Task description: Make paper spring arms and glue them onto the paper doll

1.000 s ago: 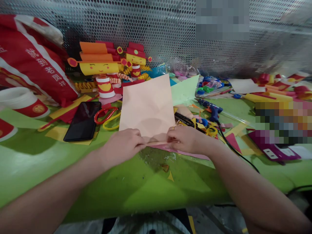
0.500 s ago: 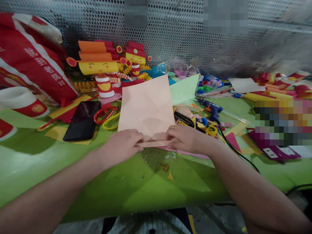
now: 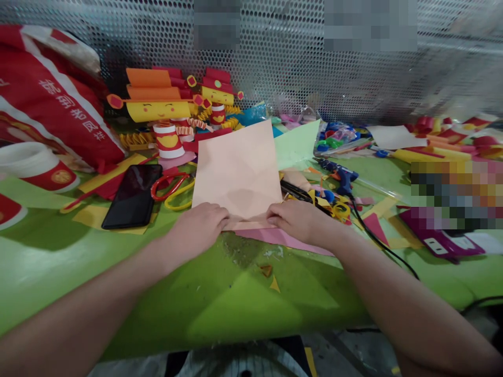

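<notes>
- Along the near edge of the peach sheet (image 3: 236, 167), my left hand (image 3: 202, 222) pinches the left end and my right hand (image 3: 301, 222) pinches the right, fingers drawn in close on the paper.
- Between them, a narrow band (image 3: 251, 225) runs along that edge; it shows more clearly than a second ago, and more of the pink paper (image 3: 286, 241) shows on the sheet's near side.
- I take that to mean the fold is taking shape at this edge only; the rest of the sheet is unfolded, and I cannot tell how firm the crease is under my fingers.
- Left of the sheet are a red handle loop (image 3: 154, 191) and, farther out, a black phone (image 3: 132, 199).
- Right of it lies the blue glue gun (image 3: 345, 179).
- Beyond its far left corner stand two paper figures (image 3: 159, 111).
</notes>
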`<state>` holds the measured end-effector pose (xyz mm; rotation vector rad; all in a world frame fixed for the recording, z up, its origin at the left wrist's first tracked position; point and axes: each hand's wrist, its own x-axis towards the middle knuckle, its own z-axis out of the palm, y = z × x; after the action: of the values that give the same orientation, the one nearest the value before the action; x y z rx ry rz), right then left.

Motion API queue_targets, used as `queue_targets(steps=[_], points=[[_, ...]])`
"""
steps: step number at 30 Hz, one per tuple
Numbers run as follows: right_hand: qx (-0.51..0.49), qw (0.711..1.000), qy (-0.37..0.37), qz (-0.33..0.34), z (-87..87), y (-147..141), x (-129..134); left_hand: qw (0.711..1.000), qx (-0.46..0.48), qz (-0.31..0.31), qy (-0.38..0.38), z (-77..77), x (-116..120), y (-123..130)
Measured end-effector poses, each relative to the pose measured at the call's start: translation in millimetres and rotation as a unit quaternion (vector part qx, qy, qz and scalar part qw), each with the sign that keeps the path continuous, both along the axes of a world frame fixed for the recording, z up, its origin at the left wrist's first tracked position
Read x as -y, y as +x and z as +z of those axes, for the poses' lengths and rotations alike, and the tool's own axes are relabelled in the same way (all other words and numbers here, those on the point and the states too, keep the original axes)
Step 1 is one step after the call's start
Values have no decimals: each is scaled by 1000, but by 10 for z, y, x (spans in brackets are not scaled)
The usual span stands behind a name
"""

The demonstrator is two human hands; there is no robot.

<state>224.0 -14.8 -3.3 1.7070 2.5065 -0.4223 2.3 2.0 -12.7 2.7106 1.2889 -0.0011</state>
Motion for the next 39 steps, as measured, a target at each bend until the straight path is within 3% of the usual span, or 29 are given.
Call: queue_targets(steps=[9, 15, 19, 26, 31, 39], points=[[26, 998, 51, -10, -41, -37, 10, 999, -17, 3, 45, 29, 38, 63], [12, 992, 89, 84, -18, -87, 25, 997, -10, -51, 50, 16, 74, 67], [-18, 992, 65, 111, -37, -145, 41, 998, 5, -56, 36, 12, 95, 99], [-40, 998, 4, 40, -96, -203, 21, 998, -18, -35, 40, -46, 81, 148], [-40, 998, 21, 39, -132, -206, 15, 995, -24, -36, 84, -44, 103, 167], [-37, 998, 41, -26, -193, -218, 21, 998, -51, 25, 13, -60, 56, 191]])
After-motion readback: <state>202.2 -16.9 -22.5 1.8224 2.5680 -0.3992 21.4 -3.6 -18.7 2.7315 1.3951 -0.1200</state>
